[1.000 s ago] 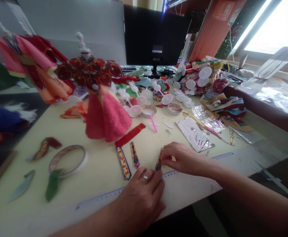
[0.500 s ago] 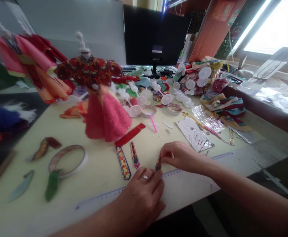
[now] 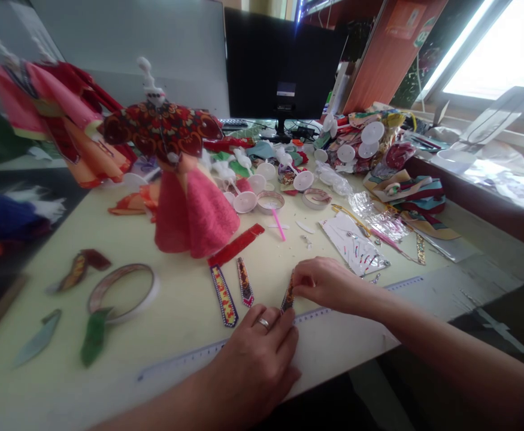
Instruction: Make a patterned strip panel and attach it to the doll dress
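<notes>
A small dark patterned strip (image 3: pixel 289 294) with a beaded-looking edge lies on the table between my hands. My right hand (image 3: pixel 327 286) pinches it along its right side, thumb and fingers together. Curled at its lower end is my left hand (image 3: pixel 264 347), a ring on one finger, its fingertips on the strip and partly hidden. Left of them lie a matching tie-shaped strip (image 3: pixel 245 282) and a longer yellow-and-red strip (image 3: pixel 224 296) with a dark dotted border. A clear ruler (image 3: pixel 185 357) runs under my hands.
A doll-sized dress (image 3: pixel 190 206) on a stand rises behind a red ribbon (image 3: pixel 237 244). At left lies a roll of tape (image 3: pixel 151 284) with a green scrap (image 3: pixel 94 338). To the right is a white card (image 3: pixel 354 242) with small beaded pieces. A monitor (image 3: pixel 284 66) stands at the back.
Both hands stay almost exactly where they were, still at the small strip. Nothing else has visibly moved.
</notes>
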`<move>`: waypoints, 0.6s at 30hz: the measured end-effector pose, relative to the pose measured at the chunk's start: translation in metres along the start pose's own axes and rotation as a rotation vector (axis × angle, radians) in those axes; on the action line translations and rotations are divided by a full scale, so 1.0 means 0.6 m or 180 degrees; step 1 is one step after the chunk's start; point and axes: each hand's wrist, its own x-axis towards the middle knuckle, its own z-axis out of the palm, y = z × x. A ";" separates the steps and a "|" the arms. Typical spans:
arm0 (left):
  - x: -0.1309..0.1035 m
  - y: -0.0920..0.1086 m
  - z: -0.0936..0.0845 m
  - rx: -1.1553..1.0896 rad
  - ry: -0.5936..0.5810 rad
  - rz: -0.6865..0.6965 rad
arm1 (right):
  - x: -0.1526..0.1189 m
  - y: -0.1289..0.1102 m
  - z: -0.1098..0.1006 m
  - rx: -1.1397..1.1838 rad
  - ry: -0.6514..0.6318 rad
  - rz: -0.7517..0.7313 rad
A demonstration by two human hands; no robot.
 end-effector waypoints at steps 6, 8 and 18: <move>0.001 0.002 -0.004 0.0007 -0.0017 -0.0003 | 0.001 -0.003 0.000 -0.0029 -0.0008 0.0004; 0.002 0.002 -0.005 -0.0002 -0.0015 -0.0023 | 0.002 -0.004 0.000 -0.0032 -0.0007 0.0006; 0.000 0.002 -0.005 -0.0022 -0.0034 -0.0010 | 0.004 0.004 0.002 -0.0023 0.0017 0.0070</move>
